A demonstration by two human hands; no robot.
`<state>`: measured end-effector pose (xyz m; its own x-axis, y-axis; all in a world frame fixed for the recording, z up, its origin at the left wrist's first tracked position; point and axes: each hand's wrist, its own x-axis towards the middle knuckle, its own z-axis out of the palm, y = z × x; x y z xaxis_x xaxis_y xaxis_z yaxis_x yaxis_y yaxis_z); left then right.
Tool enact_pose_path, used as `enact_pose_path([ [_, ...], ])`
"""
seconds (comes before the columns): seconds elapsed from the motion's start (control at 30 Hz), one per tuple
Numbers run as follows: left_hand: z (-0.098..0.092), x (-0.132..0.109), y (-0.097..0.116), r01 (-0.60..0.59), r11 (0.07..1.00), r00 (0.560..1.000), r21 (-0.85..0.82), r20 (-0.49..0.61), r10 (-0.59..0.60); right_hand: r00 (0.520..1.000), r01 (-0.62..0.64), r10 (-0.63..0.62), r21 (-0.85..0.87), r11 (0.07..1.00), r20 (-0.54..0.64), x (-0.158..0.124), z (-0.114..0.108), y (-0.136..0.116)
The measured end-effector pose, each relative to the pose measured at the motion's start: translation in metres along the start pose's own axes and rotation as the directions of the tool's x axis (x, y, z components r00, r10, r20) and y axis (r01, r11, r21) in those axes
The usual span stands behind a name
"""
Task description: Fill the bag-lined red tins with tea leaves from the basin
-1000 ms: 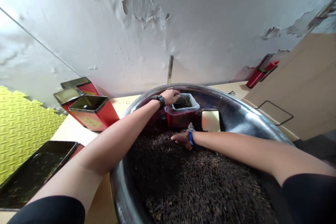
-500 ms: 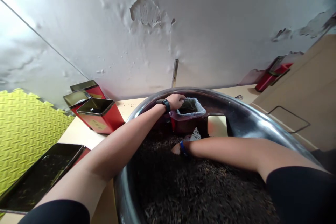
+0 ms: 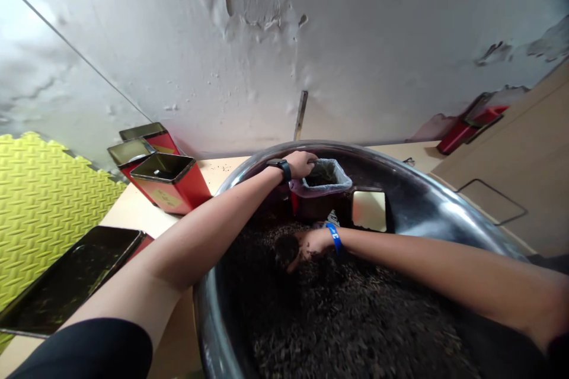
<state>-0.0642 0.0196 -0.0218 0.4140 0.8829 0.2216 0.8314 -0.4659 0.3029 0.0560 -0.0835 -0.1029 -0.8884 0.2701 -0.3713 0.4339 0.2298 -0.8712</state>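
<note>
My left hand (image 3: 301,164) is closed on the near-left rim of a red tin (image 3: 317,204) that stands inside a large metal basin (image 3: 444,207). A clear plastic bag (image 3: 341,180) lines the tin and folds over its rim; some dark stuff shows inside. Below the tin, my right hand (image 3: 311,243), with a blue wristband, is cupped round a clump of dark loose tea leaves (image 3: 355,320). Those leaves fill much of the basin. Part of the right hand's fingers is hidden by the leaves. A pale square lid (image 3: 368,211) leans beside the tin.
Several open red tins (image 3: 178,189) stand on the wooden table (image 3: 142,219) at left, with another lying open (image 3: 66,278) nearer me. A yellow foam mat (image 3: 44,183) lies beyond. More red tins (image 3: 466,127) and a wooden panel (image 3: 502,172) are at right, a peeling wall (image 3: 377,59) behind.
My right hand has come up out of the tea leaves with a clump in it, its fingers now partly visible. My left hand keeps its hold on the tin. The view has tilted slightly down.
</note>
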Motion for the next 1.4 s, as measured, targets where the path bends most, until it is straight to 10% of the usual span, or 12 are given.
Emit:
enact_pose_path([
  [0.33,-0.001,-0.002,0.002,-0.014,1.000,1.000,0.025,-0.005,0.015,0.955,0.076,-0.035,-0.129,0.989,0.295,-0.077,-0.030,-0.046],
  [0.53,-0.002,-0.003,0.003,-0.022,0.999,1.000,0.028,-0.014,0.022,0.998,-0.052,0.044,-0.271,0.961,-0.034,-0.088,-0.045,-0.020],
  [0.8,-0.003,-0.003,0.004,0.003,1.000,1.000,0.020,0.007,-0.003,0.949,-0.092,0.096,0.028,0.995,-0.300,-0.055,0.004,0.032],
  [1.2,-0.005,-0.004,0.005,0.000,1.000,1.000,0.002,0.017,0.000,0.990,-0.109,0.142,0.533,0.839,-0.021,-0.054,-0.018,0.017],
  [1.4,-0.004,-0.003,0.003,0.000,1.000,1.000,0.000,0.025,0.000,0.818,-0.044,0.380,0.611,0.790,-0.432,-0.050,-0.011,0.047],
])
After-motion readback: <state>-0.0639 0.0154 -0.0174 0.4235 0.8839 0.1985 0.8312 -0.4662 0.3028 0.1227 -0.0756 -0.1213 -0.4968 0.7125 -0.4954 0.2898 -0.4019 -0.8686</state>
